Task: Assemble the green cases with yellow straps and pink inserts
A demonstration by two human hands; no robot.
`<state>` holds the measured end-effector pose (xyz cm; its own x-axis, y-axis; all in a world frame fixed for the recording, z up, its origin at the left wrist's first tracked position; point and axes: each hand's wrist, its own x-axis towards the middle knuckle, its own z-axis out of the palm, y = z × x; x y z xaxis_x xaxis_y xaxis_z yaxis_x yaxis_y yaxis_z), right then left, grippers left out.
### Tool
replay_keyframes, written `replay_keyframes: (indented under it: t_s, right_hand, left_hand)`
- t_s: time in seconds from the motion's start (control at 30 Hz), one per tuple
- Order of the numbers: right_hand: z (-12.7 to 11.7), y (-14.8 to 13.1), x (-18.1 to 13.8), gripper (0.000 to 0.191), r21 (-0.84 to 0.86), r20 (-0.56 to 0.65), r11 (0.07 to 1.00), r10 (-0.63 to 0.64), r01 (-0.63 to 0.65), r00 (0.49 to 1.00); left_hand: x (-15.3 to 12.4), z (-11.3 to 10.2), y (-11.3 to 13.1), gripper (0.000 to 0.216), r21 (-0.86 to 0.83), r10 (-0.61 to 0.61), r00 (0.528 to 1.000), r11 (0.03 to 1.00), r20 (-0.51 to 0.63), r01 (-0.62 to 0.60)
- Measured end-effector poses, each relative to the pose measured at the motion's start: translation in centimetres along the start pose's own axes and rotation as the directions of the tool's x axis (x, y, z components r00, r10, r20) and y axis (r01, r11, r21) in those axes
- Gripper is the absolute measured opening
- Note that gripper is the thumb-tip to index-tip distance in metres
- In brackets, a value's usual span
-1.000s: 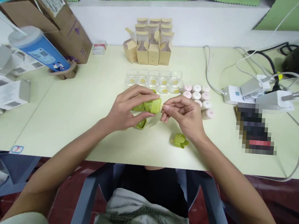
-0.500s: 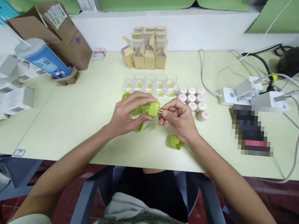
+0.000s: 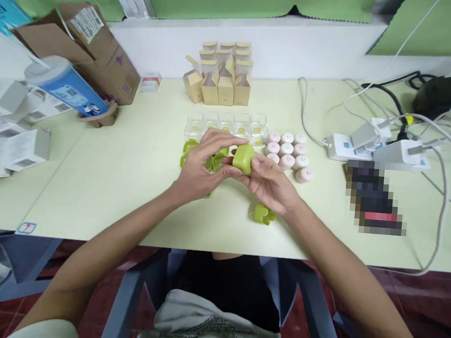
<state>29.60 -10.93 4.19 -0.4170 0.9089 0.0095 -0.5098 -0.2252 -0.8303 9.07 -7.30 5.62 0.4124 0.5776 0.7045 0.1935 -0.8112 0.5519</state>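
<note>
Between my two hands, above the table, is a small green rounded-square plastic piece, tilted with its smooth closed face toward me. My left hand pinches it from the left with the thumb below and fingers over the top. From the right, the fingertips of my right hand grip its edge. Behind and under my left hand lie more green plastic pieces, partly hidden. A notched green piece rests on the table below my right hand.
Beyond my hands stand clear plastic cups with yellow centres and several pink and white round pieces. Open kraft boxes stand by the wall. Power adapters with cables lie right; a blue canister and white boxes left.
The green piece has turned so its smooth end faces me, and my right hand has moved from the thin prongs at its end onto its edge.
</note>
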Motion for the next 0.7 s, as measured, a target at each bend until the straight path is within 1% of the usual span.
replay_keyframes:
  t_s: [0.07,0.13,0.23,0.3,0.37,0.4,0.43,0.47,0.5,0.53,0.57,0.6,0.63,0.67,0.7]
  right_hand:
    - [0.0,-0.1,0.0,0.047,0.016,-0.011,0.999,0.033,-0.033,0.999]
    - [0.0,-0.3,0.0,0.042,0.028,0.005,0.997,0.074,-0.074,0.997]
    - [0.0,-0.8,0.0,0.035,0.02,0.019,0.995,0.099,-0.099,0.995]
    - [-0.2,-0.9,0.0,0.037,-0.004,-0.002,0.996,0.094,-0.094,0.996]
    - [-0.6,-1.2,0.0,0.039,-0.106,-0.039,0.992,0.068,-0.072,0.997]
    - [-0.9,-1.4,0.0,0.037,-0.222,-0.066,0.974,0.039,-0.052,0.997]
    - [-1.3,-1.7,-0.1,0.032,-0.384,-0.099,0.923,-0.012,-0.027,0.995]
    - [-1.7,-2.1,-0.2,0.026,-0.575,-0.125,0.818,-0.081,-0.006,0.989]
    - [-2.1,-2.6,-0.4,0.02,-0.757,-0.127,0.653,-0.152,0.003,0.98]
    - [-2.4,-3.1,-0.6,0.016,-0.893,-0.104,0.451,-0.206,0.0,0.973]
    - [-2.7,-3.6,-0.8,0.017,-0.967,-0.073,0.256,-0.236,-0.01,0.969]
    - [-2.8,-4.1,-1.0,0.019,-0.994,-0.049,0.102,-0.252,-0.023,0.967]
    - [-2.9,-4.5,-1.2,0.021,-0.999,-0.038,0.003,-0.261,-0.038,0.965]
    - [-2.9,-4.8,-1.3,0.022,-0.998,-0.036,-0.047,-0.267,-0.051,0.963]
    - [-2.8,-5.1,-1.5,0.023,-0.997,-0.038,-0.06,-0.265,-0.055,0.963]
  left_hand:
    - [-0.1,0.1,-0.4,0.053,-0.06,-0.099,0.995,0.993,-0.032,0.097]
    - [-0.3,0.2,-0.7,0.054,-0.106,-0.163,0.985,0.982,-0.05,0.157]
    - [-0.7,0.3,-0.9,0.055,-0.158,-0.198,0.98,0.969,-0.032,0.191]
    - [-0.9,0.1,-0.7,0.055,-0.184,-0.208,0.978,0.961,0.002,0.205]
    - [-0.9,-0.2,-0.1,0.054,-0.179,-0.193,0.981,0.965,0.018,0.193]
    - [-0.9,-0.5,0.3,0.053,-0.145,-0.172,0.985,0.974,0.02,0.173]
    - [-1.0,-0.8,0.7,0.051,-0.084,-0.141,0.99,0.986,0.03,0.143]
    - [-1.1,-1.2,1.3,0.05,-0.003,-0.099,0.993,0.995,0.061,0.1]
    - [-1.3,-1.4,1.9,0.049,0.088,-0.057,0.991,0.995,0.118,0.046]
    - [-1.5,-1.6,2.4,0.048,0.182,-0.022,0.979,0.983,0.201,-0.016]
    - [-1.9,-1.6,3.0,0.048,0.265,-0.001,0.955,0.961,0.295,-0.081]
    - [-2.3,-1.6,3.4,0.049,0.336,0.001,0.923,0.931,0.384,-0.141]
    - [-2.7,-1.4,3.7,0.049,0.395,-0.014,0.89,0.899,0.457,-0.189]
    - [-3.1,-1.1,3.9,0.047,0.446,-0.04,0.861,0.867,0.507,-0.222]
    - [-3.4,-0.8,4.0,0.046,0.49,-0.068,0.84,0.836,0.539,-0.247]
